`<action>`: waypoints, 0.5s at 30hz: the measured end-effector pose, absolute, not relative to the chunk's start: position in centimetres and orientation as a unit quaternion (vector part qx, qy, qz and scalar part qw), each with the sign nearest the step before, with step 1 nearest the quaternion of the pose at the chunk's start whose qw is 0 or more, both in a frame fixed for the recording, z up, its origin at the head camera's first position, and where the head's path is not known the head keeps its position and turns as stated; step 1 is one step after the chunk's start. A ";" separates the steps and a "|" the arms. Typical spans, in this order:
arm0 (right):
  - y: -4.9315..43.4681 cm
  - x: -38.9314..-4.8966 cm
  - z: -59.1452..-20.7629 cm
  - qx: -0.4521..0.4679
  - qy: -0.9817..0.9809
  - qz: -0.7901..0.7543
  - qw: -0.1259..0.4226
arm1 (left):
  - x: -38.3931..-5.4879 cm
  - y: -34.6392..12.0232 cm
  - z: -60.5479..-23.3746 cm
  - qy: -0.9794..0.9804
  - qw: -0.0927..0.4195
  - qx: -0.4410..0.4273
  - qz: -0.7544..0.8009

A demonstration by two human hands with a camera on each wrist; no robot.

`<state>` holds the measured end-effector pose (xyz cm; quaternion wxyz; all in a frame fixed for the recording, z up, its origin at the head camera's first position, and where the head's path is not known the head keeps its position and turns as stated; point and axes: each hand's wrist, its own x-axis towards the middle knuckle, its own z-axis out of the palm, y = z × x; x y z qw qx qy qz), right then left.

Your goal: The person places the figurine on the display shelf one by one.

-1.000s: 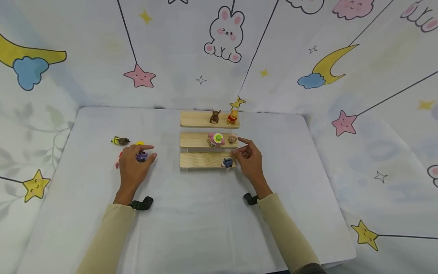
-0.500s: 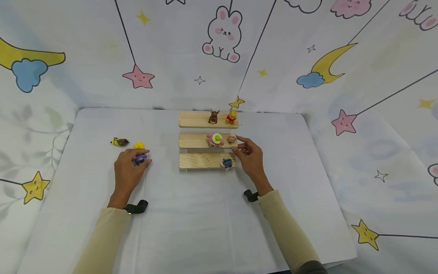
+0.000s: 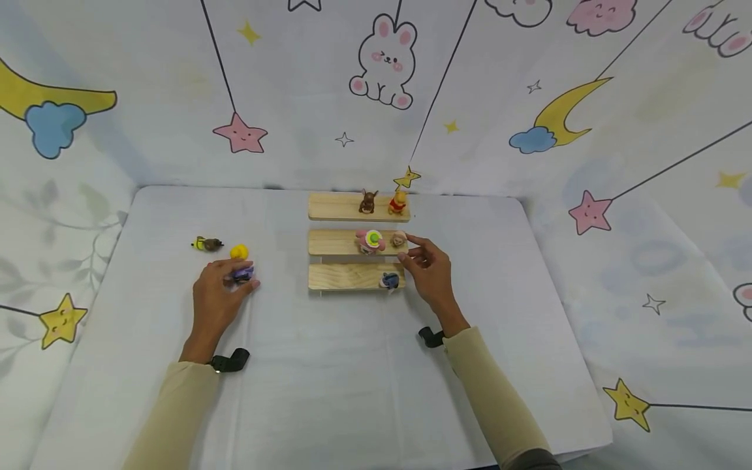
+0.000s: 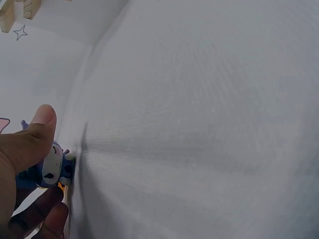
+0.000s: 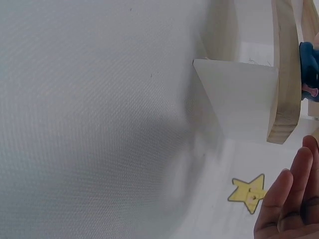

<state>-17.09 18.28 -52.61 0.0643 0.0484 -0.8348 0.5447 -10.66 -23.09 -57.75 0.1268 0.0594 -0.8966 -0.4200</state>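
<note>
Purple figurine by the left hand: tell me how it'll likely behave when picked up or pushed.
The purple figurine probably feels stiff: its shape looks crisply molded. A push might tip it, since the left wrist view shows a large head on a small body. It is likely light, being much smaller than the left hand.

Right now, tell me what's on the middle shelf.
On the middle shelf are a pink figure and, to its right, a beige figure. What lies directly beneath them is covered.

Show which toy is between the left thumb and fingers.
The purple figure; the yellow figure is just beyond the left hand, the yellow-brown figure farther off.
</note>
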 end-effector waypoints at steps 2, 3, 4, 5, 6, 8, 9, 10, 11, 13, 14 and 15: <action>18.0 -16.7 -51.6 0.051 -0.833 0.548 0.063 | -10.6 -23.2 -57.9 -0.899 0.126 0.053 -0.415; 17.8 -16.5 -51.2 0.051 -0.832 0.549 0.064 | -10.6 -23.3 -57.9 -0.900 0.128 0.050 -0.414; 17.7 -16.3 -50.8 0.051 -0.831 0.550 0.063 | -10.6 -23.4 -58.0 -0.900 0.130 0.048 -0.413; 17.7 -16.2 -50.7 0.051 -0.830 0.551 0.063 | -10.6 -23.5 -58.1 -0.900 0.132 0.048 -0.414; 17.7 -16.1 -50.5 0.050 -0.830 0.551 0.063 | -10.6 -23.5 -58.2 -0.899 0.135 0.048 -0.414; 17.6 -16.0 -50.5 0.049 -0.831 0.551 0.063 | -10.7 -23.5 -58.3 -0.899 0.141 0.054 -0.411; 17.6 -16.0 -50.5 0.047 -0.831 0.551 0.062 | -10.7 -23.5 -58.3 -0.898 0.143 0.059 -0.412; 17.6 -16.1 -50.6 0.046 -0.831 0.552 0.061 | -10.7 -23.5 -58.3 -0.897 0.146 0.064 -0.411; 17.6 -16.1 -50.7 0.044 -0.830 0.552 0.060 | -10.8 -23.5 -58.3 -0.897 0.148 0.070 -0.411; 17.6 -16.2 -50.7 0.042 -0.831 0.552 0.059 | -10.8 -23.3 -58.2 -0.896 0.150 0.081 -0.410; 17.6 -16.1 -50.8 0.040 -0.831 0.552 0.058 | -10.8 -23.2 -58.1 -0.895 0.150 0.085 -0.412; 17.5 -16.1 -50.8 0.040 -0.831 0.552 0.058 | -10.8 -23.1 -58.0 -0.893 0.151 0.088 -0.415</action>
